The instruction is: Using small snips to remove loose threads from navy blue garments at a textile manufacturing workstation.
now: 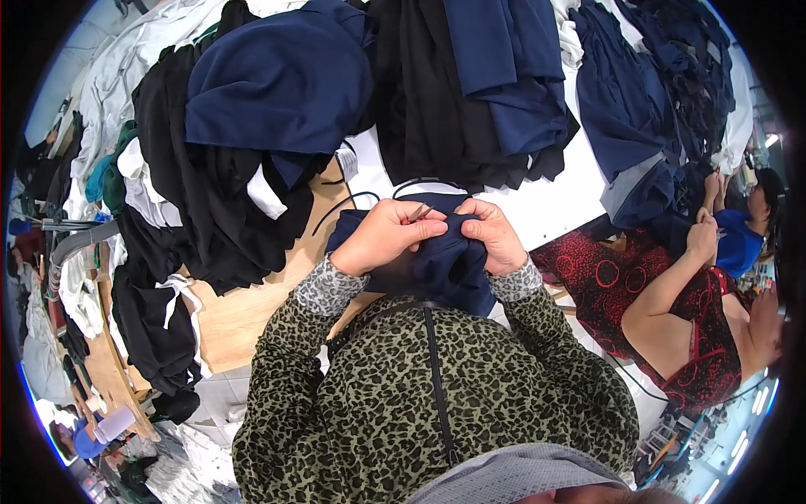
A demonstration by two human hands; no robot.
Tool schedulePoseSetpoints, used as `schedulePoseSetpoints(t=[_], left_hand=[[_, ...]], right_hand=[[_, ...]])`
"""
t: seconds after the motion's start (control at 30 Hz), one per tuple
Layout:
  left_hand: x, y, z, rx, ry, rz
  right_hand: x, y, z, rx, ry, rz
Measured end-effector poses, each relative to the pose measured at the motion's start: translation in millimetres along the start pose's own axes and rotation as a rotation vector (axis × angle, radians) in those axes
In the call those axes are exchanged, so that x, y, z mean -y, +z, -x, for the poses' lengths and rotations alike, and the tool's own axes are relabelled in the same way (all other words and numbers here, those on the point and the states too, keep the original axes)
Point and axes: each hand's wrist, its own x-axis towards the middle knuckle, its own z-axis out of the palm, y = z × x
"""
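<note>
A navy garment (pixel 449 260) is bunched in front of my chest, at the near edge of the table. My right hand (pixel 497 238) pinches its upper edge between thumb and fingers. Closed beside it, my left hand (pixel 393 233) grips a small dark pointed tool (pixel 421 212), whose tip shows above the thumb; its exact kind is hard to make out. The left fingertips are close to the cloth, and whether they also hold it I cannot tell. A thin dark cord (pixel 340 204) curves on the table just past my left hand.
Piles of black cloth (pixel 227 193) and navy cloth (pixel 277 84) cover the wooden table (pixel 243 323) to the left. More navy pieces (pixel 520 92) hang over a white surface (pixel 546 197) ahead. At right, a co-worker in red-and-black patterned clothing (pixel 588 273) sits close, arms extended.
</note>
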Motion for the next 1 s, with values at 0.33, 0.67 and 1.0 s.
schedulePoseSetpoints(t=[0.33, 0.67, 1.0], left_hand=[[17, -9, 2, -0.055, 0.08, 0.253], [23, -20, 12, -0.18, 0.399, -0.06], [23, -19, 14, -0.212, 0.428, -0.161]], right_hand=[[16, 20, 1, -0.128, -0.196, 0.401], [25, -2, 7, -0.095, -0.403, 0.661], [22, -6, 3, -0.102, -0.397, 0.633]])
